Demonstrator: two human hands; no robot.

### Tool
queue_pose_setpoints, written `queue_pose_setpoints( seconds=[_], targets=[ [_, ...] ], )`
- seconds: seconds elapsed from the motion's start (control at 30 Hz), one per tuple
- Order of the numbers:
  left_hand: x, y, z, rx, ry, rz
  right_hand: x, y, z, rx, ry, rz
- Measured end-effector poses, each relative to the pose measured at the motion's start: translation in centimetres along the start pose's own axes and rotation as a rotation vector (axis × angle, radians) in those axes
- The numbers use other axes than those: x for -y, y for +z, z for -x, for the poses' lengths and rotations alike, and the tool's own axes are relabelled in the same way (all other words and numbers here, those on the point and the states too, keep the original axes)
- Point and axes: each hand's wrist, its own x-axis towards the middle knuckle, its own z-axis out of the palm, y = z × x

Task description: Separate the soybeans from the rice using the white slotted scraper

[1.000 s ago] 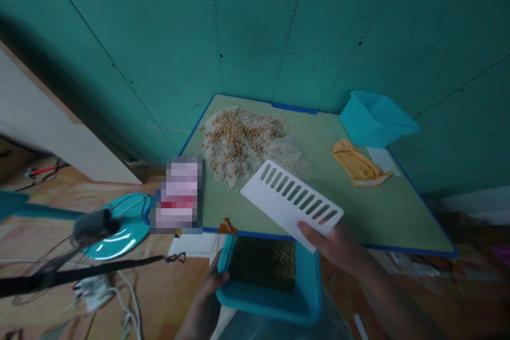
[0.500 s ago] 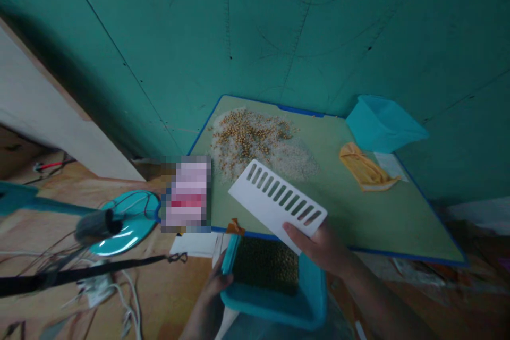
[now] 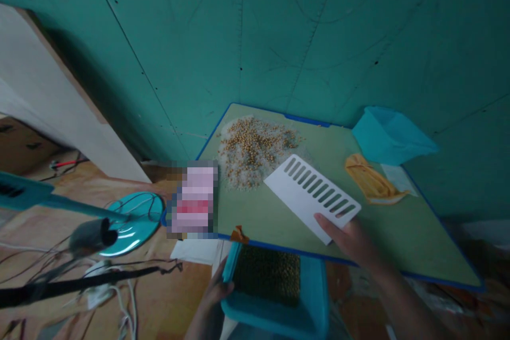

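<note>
My right hand (image 3: pixel 350 241) is closed on a white flat scraper (image 3: pixel 297 199) with a row of slots along one long edge. The scraper is over the green board, and its left end overlaps the near right side of a heap of mixed golden beans and small pale grains (image 3: pixel 253 143). Below the board's front edge, my left hand (image 3: pixel 215 293) grips the left rim of a turquoise plastic bin (image 3: pixel 314 292). Dark greenish-brown small beans (image 3: pixel 266 276) lie inside that bin.
The green tabletop (image 3: pixel 258 218) has a blue rim. On its right are a yellow glove-like cloth (image 3: pixel 372 180) and a turquoise container (image 3: pixel 392 138). A blurred-out pink item (image 3: pixel 195 199) lies at the left edge. Left of it stand a turquoise round base (image 3: pixel 135 223) and cables; a wall rises behind.
My right hand and the scraper have moved right, away from the middle of the heap. The view has shifted slightly, and my left hand stays on the bin.
</note>
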Motion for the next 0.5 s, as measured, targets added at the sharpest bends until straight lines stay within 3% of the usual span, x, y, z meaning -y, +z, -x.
queue_pose_setpoints(
  seconds=[0.2,0.5],
  targets=[
    [0.1,-0.3,-1.1,-0.015,0.151,-0.195,-1.3,-2.2,0.1,-0.010,0.085,-0.107],
    [0.5,-1.1,-5.8,-0.008,0.275,-0.449,-1.0,-3.6,-0.4,0.305,0.042,-0.013]
  ],
)
